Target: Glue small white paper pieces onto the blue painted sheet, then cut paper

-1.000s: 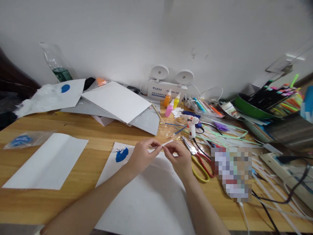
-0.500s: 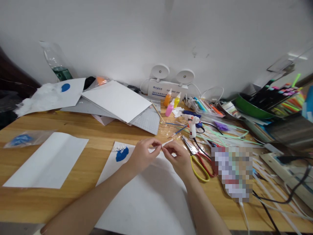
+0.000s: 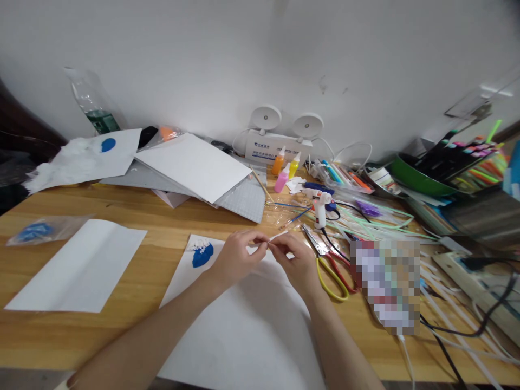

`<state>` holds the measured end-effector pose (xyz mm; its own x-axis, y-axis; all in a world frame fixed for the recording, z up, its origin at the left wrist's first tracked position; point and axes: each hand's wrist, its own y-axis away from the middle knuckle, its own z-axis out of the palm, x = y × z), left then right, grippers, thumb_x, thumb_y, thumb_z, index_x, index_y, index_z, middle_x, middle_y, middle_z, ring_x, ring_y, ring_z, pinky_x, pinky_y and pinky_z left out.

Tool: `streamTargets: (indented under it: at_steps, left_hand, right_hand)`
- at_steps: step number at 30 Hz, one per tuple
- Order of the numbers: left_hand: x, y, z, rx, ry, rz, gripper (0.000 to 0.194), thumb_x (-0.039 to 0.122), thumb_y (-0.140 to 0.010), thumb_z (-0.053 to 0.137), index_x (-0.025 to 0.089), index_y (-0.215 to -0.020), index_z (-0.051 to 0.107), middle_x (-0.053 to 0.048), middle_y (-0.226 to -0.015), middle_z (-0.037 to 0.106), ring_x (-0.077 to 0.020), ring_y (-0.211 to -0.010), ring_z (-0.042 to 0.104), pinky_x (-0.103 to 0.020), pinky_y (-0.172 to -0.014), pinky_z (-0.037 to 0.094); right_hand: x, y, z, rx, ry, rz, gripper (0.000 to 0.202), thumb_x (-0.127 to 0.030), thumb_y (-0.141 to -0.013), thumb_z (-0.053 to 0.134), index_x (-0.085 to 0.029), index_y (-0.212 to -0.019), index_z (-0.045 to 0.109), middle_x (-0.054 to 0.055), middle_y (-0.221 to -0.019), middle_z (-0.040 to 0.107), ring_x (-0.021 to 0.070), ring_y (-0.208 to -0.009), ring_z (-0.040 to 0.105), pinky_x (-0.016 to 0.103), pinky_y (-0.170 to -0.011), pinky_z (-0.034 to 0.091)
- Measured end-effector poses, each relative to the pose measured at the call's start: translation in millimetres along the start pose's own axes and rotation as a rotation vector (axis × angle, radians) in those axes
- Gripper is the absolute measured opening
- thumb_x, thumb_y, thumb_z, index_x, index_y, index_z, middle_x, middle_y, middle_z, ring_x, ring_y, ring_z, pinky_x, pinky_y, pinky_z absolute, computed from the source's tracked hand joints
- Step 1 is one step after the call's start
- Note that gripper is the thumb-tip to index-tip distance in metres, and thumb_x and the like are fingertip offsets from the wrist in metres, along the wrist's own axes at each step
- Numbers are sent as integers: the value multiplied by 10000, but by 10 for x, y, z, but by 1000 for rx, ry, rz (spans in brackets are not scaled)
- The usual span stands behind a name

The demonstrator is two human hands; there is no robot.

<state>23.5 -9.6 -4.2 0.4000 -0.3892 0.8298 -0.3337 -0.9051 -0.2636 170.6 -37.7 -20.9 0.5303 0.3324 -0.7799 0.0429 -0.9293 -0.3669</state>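
Observation:
A large white sheet (image 3: pixel 244 336) lies under my forearms, with a blue patch (image 3: pixel 202 255) near its upper left corner and small white bits clustered above the patch. My left hand (image 3: pixel 239 254) is closed in a pinch over the sheet's top part. Fingertip to fingertip with it, my right hand (image 3: pixel 296 260) pinches too. A thin white strip (image 3: pixel 279 236) shows between them; its material cannot be made out, and the fingers cover part of it. Just right of my right hand lie scissors (image 3: pixel 332 273) with yellow and red handles, blades pointing away.
A white glue gun (image 3: pixel 320 210) stands behind the scissors among cords and pale tubes. Small paint bottles (image 3: pixel 281 180) are near the wall. A blurred-out object (image 3: pixel 385 290) lies at right. Folded white paper (image 3: pixel 77 271) and a bag of blue material (image 3: pixel 36 232) lie at left.
Almost nothing differs. Both hands keep their pinch at the same spot; only the fingertips shift very slightly.

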Motion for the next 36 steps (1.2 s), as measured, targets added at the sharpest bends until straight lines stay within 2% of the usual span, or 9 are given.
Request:
streamTargets:
  at_steps: [9, 17, 24, 31, 36]
  left_hand:
    - [2, 2, -2, -23, 73, -37, 127, 151, -727, 531, 171, -767, 650, -6, -766, 684, -129, -729, 619, -219, -690, 468]
    - [-28, 5, 12, -23, 149, -48, 140, 182, -759, 527, 179, -813, 656, -6, -797, 689, -130, -738, 624, -224, -702, 475]
    - [-27, -3, -1, 17, 57, -7, 79, 217, -756, 545, 181, -754, 616, 12, -734, 657, -122, -705, 599, -222, -671, 453]
    - [-51, 0, 6, 51, -88, 39, 83, 251, -764, 550, 184, -738, 594, 9, -719, 642, -135, -706, 583, -257, -684, 420]
    - [-58, -5, 5, 5, -75, 41, 88, 240, -773, 535, 183, -736, 591, 13, -712, 632, -125, -694, 577, -238, -661, 415]
  right_hand:
    - [-2, -3, 30, 133, 13, -62, 45, -175, -767, 573, -184, -759, 617, 22, -686, 578, 115, -581, 519, 234, -517, 438]
    - [22, 22, 87, 238, 29, -187, 110, -101, -752, 570, -177, -792, 638, 32, -707, 587, 110, -578, 528, 234, -516, 447]
    - [-6, -10, 53, 143, 13, -82, 46, -162, -768, 553, -175, -733, 580, 8, -641, 532, 105, -539, 472, 232, -493, 408]
    - [3, -13, 46, 93, 3, -56, 55, -181, -773, 548, -178, -719, 560, -4, -629, 512, 103, -539, 455, 228, -506, 389]
    - [-4, -6, 48, 98, 11, -58, 58, -186, -773, 547, -183, -717, 558, -7, -623, 511, 102, -534, 457, 226, -503, 388]
